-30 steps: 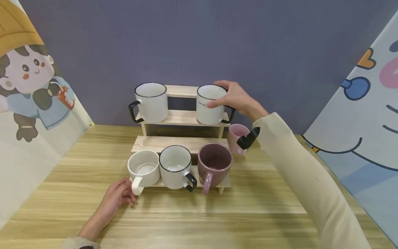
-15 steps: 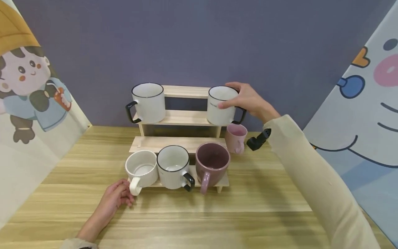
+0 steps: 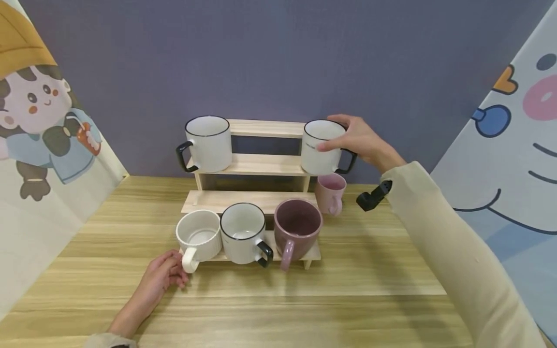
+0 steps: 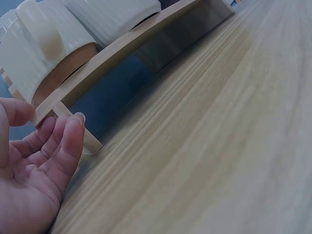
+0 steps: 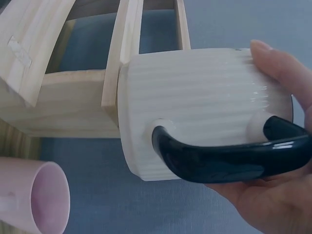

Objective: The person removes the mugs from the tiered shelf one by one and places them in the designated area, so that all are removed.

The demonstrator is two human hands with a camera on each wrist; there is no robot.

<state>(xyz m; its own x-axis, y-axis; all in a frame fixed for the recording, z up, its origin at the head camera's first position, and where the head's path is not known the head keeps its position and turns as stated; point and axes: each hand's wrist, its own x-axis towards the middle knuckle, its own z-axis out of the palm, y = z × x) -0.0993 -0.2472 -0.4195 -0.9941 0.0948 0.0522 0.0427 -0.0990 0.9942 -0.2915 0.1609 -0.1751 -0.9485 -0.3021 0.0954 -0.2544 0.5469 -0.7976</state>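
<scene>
My right hand (image 3: 363, 140) grips a white mug (image 3: 317, 158) with a black rim and black handle, thumb in front and fingers behind near the rim. The mug is upright at the right end of the wooden rack's (image 3: 265, 164) top tier. In the right wrist view, the mug (image 5: 200, 92) juts past the shelf's end, its handle facing the camera. Down at the front left corner, my left hand (image 3: 161, 273) holds the rack's lowest tier. In the left wrist view, the thumb lies at the board's (image 4: 105, 61) corner and the fingers curl under it, beside a leg.
Another black-rimmed mug (image 3: 210, 145) stands at the top left. The lowest tier carries a cream cup (image 3: 201, 237), a white black-rimmed mug (image 3: 241, 241) and a mauve mug (image 3: 298, 232). A small pink mug (image 3: 328, 195) stands right of the rack. A grey-blue panel (image 3: 278, 58) rises behind.
My right hand has moved the white mug rightward along the top tier to its right end. The view has turned slightly. The left hand has stayed at the rack's corner.
</scene>
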